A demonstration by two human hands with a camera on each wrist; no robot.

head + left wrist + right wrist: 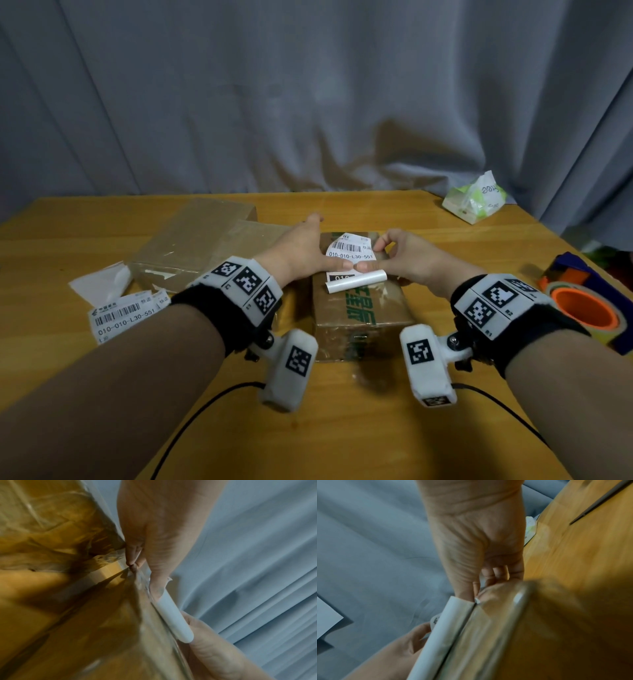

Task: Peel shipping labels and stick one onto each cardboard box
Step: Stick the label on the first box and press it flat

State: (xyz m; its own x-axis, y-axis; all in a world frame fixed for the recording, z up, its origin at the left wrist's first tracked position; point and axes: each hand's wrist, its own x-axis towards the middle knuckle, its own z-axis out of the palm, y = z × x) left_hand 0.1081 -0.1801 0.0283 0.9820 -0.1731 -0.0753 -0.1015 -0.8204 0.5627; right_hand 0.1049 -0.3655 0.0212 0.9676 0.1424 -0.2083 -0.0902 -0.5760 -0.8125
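Observation:
A taped cardboard box (363,310) with green print sits at the middle of the table. Over its far end arches a white shipping label (349,249) with a barcode, and its backing curls into a white roll (356,285) on the box top. My left hand (308,251) holds the label's left side, thumb laid across its near edge. My right hand (394,255) pinches the right side, and the two thumbs meet. The left wrist view shows the roll (175,618) under my left thumb. In the right wrist view the roll (440,635) lies along the box (505,635).
Flat cardboard boxes (191,243) lie at the left. Near the left edge are a spare barcode label (126,313) and a white backing sheet (99,282). A tissue pack (474,198) sits at the back right, an orange-cored tape roll (585,308) at the right. Grey curtain behind.

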